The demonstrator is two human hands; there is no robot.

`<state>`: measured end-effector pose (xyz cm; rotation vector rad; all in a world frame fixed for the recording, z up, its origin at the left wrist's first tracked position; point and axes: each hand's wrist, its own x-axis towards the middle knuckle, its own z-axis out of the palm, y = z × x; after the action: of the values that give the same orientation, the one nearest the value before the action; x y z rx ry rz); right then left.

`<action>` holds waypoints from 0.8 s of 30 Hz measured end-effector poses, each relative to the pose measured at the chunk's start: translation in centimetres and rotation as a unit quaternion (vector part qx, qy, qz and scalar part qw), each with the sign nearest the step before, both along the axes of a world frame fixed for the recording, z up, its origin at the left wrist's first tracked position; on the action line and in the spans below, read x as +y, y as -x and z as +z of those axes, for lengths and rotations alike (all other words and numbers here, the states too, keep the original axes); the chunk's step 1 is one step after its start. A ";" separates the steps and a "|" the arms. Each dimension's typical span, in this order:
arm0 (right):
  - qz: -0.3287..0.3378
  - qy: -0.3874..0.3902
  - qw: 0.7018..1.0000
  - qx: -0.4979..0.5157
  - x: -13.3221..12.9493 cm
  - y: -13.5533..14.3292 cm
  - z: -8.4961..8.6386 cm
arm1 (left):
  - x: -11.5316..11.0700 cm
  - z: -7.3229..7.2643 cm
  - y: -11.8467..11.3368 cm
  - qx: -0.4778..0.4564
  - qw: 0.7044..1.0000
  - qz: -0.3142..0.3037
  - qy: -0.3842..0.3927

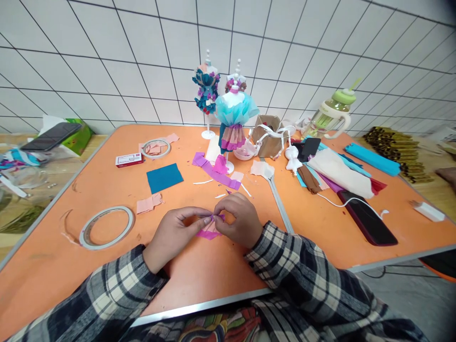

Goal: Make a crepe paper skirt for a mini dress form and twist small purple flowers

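Left hand (174, 232) has its fingers (195, 211) pinched on the gathered top of a small pink-and-purple paper (209, 234), and the right hand (239, 218) pinches right there beside it, curled in close. The paper sits between them, over the near part of the orange table (199, 280). Off left lies a tape roll (84, 232); farther back, a blue sheet (165, 178); beyond, a doll stand (234, 98) in a turquoise frill (245, 108).
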<state>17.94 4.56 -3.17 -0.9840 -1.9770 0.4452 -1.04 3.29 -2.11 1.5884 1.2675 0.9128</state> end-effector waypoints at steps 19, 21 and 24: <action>0.021 0.310 0.917 0.249 0.2 0.4 -0.8 | 0.5 0.4 0.4 -0.182 0.974 0.005 0.133; 0.002 0.311 0.913 0.264 0.2 0.5 -0.6 | 0.3 0.8 0.3 -0.170 0.976 -0.001 0.135; -0.008 0.319 0.907 0.276 0.3 0.5 -0.4 | 0.4 0.8 0.2 -0.137 0.982 -0.009 0.131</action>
<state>17.48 4.82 -3.58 -1.0999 -1.3146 1.2657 -1.24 3.66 -1.28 1.2227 1.1246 0.8790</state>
